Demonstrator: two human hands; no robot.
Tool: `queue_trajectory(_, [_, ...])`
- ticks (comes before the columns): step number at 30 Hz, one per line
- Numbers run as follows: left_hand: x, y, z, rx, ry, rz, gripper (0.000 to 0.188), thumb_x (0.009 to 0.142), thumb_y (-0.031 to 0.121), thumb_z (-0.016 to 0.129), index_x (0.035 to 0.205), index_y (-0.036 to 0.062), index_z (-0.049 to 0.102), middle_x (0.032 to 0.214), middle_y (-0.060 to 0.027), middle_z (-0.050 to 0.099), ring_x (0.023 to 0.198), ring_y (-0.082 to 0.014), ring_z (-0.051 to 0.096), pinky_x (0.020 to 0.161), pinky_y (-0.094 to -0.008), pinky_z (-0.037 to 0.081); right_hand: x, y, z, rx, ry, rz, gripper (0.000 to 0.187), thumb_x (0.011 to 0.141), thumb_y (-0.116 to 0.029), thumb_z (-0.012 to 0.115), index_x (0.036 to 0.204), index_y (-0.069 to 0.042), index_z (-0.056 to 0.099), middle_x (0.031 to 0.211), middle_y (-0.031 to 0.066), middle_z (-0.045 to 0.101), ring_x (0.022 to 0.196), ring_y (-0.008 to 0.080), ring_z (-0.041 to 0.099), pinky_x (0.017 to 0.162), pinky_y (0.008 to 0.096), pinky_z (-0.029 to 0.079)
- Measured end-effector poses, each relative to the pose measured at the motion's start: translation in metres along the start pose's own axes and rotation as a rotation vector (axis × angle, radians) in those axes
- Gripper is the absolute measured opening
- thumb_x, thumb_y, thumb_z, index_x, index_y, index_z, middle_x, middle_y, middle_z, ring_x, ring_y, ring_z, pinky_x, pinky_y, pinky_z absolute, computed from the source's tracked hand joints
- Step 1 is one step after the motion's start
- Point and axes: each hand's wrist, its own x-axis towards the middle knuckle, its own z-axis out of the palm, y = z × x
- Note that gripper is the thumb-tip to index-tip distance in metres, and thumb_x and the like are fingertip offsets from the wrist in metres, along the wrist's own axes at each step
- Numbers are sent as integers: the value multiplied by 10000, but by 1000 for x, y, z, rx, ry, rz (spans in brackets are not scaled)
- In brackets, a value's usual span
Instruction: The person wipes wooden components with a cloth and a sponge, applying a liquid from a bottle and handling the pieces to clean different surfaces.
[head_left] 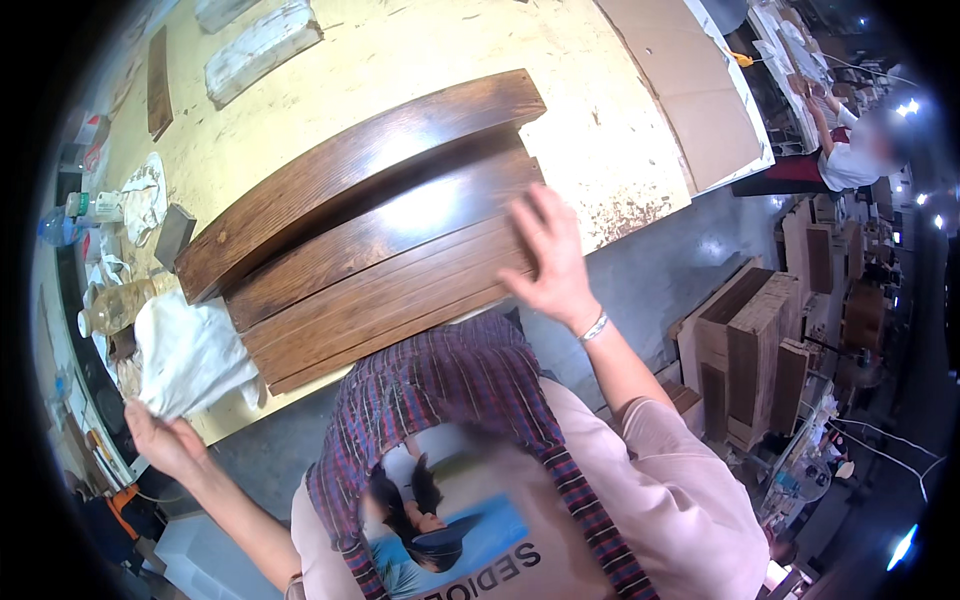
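The left hand [165, 440] pinches a soft, crumpled white cloth [190, 350], left of the shiny brown wood [370, 290] on the table [450, 35]. Handling the cloth seems the step; moving it calls for a firm pinch. The wood has straight grooves and a bent board [365, 150] along its far side. At its right end, the right hand [545, 255] spreads its fingers, maybe touching.

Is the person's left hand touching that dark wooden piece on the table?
Apart. The head view shows it plainly: white cloth and a strip of yellow tabletop lie between the left hand and the dark wooden piece.
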Motion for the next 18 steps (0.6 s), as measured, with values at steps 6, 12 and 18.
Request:
queue_trajectory(6, [18, 67, 7, 133, 137, 236, 220, 995, 146, 521, 1013, -67, 576, 981, -123, 629, 934, -237, 640, 862, -369, 528, 14, -50, 22, 54, -443, -193, 985, 622, -349, 845, 1464, -140, 378, 1558, 199, 229, 1437, 390, 227, 1153, 555, 206])
queue_trajectory(12, [-10, 10, 67, 868, -243, 387, 214, 963, 58, 527, 1139, -29, 613, 1053, -85, 654, 1077, -186, 599, 981, -317, 428, 22, -65, 35, 27, -529, -259, 1021, 670, -326, 817, 1505, -95, 278, 1590, 182, 162, 1474, 319, 171, 1175, 519, 171])
queue_trajectory(18, [-88, -15, 171, 1008, -800, 401, 332, 873, 51, 608, 1198, -12, 594, 1213, -171, 607, 1156, -307, 560, 1019, -377, 405, 19, -66, 39, -53, -544, -281, 1040, 683, -285, 801, 1523, -86, 222, 1597, 174, 147, 1479, 300, 163, 1191, 478, 172])
